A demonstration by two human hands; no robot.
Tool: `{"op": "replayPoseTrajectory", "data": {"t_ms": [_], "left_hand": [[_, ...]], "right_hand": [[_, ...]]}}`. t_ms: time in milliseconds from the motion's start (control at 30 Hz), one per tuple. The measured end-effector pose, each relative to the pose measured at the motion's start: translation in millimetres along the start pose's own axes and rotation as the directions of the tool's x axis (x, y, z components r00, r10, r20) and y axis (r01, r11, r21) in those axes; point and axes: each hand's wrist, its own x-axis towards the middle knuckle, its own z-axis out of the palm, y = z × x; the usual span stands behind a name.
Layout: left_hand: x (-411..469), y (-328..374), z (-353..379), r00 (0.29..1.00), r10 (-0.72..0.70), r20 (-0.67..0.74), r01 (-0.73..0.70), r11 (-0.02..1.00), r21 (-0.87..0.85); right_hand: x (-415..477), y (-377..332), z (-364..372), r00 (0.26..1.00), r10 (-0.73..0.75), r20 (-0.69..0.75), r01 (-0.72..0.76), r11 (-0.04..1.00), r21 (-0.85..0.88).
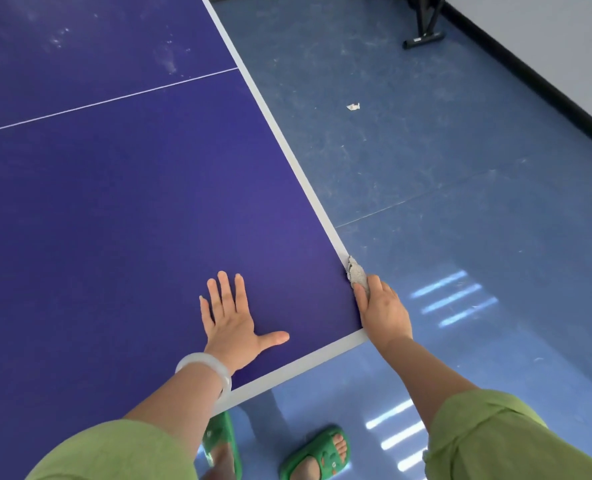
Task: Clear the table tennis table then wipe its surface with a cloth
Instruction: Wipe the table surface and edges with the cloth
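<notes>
Two hands are working at the near right corner of the table tennis table (142, 209). The left hand (232, 320) is lying flat on the blue top, fingers spread and straight, holding nothing and seemingly bracing. The right hand (381, 310) is gripping a wadded grey cloth (356, 271) and pressing it against the white side edge (287, 147), just beyond the corner.

Judging by this, clearing looks finished for the part in view, and wiping is under way along the border. Pale smudges (170, 60) are showing on the far side of the thin centre line. The next move is therefore probably calling for the cloth to travel up the edge and then across toward those marks, under steady pressure.

Most of the cloth is hiding inside the fist, so its size is hard to judge. The table is running out of view at left and top, and no net is showing. A white paper scrap (353, 106) is lying on the floor, well apart.
</notes>
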Motion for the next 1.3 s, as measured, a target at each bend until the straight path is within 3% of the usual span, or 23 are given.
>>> {"op": "replayPoseTrajectory", "data": {"t_ms": [133,300,433,600,833,1000,1300], "left_hand": [[3,0,0,0.999,-0.017,0.029,0.017,1.000,-0.001],[7,3,-4,0.995,-0.058,0.086,0.055,0.998,0.032],[8,7,-8,0.992,-0.083,0.094,0.078,0.995,0.055],[14,45,-28,0.983,-0.184,0.003,0.184,0.981,-0.056],[39,105,-67,0.988,-0.051,-0.148,0.032,0.991,-0.128],[56,148,-97,0.994,-0.041,-0.096,0.012,0.959,-0.283],[92,275,-133,0.992,-0.101,-0.074,0.066,0.924,-0.378]], "right_hand": [[13,8,-7,0.999,0.028,0.038,-0.028,1.000,0.006],[24,28,-24,0.975,0.183,0.128,-0.186,0.982,0.017],[25,39,-40,0.968,0.201,0.151,-0.199,0.980,-0.028],[37,31,-62,0.973,0.105,0.206,-0.097,0.994,-0.051],[74,8,-103,0.971,-0.016,0.237,0.026,0.999,-0.039],[109,9,-138,0.959,-0.079,0.271,0.082,0.997,0.001],[206,66,-221,0.923,-0.243,0.298,0.266,0.963,-0.039]]}}
